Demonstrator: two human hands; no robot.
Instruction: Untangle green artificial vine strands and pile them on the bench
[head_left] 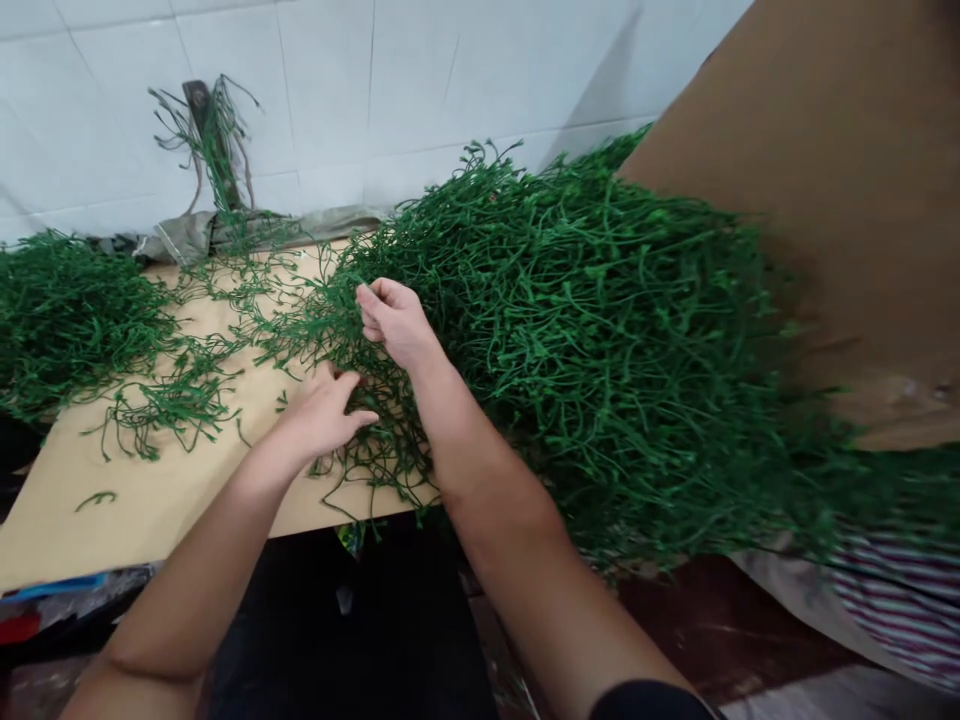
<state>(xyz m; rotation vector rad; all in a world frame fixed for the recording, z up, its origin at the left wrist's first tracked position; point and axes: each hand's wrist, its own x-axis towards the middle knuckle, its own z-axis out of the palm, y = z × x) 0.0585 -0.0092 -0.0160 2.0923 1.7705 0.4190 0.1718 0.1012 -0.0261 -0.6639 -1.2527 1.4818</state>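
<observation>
A big heap of green plastic sprigs (600, 340) spills from a brown cardboard box (825, 180) onto a cardboard-covered table (135, 490). My right hand (394, 318) is curled at the heap's left edge, fingers closed on some sprigs. Below it my left hand (322, 412) lies on the thin tangle of sprigs over the table, fingers partly bent and pinching strands. A smaller pile of green sprigs (67, 310) sits at the table's far left, and loose sprigs (172, 400) lie scattered between the two piles.
A white tiled wall (375, 90) backs the table. A dark upright post (214, 140) draped with sprigs stands by the wall. Striped cloth (907, 610) shows at the lower right, and coloured plastic scraps (67, 600) lie under the table's front edge.
</observation>
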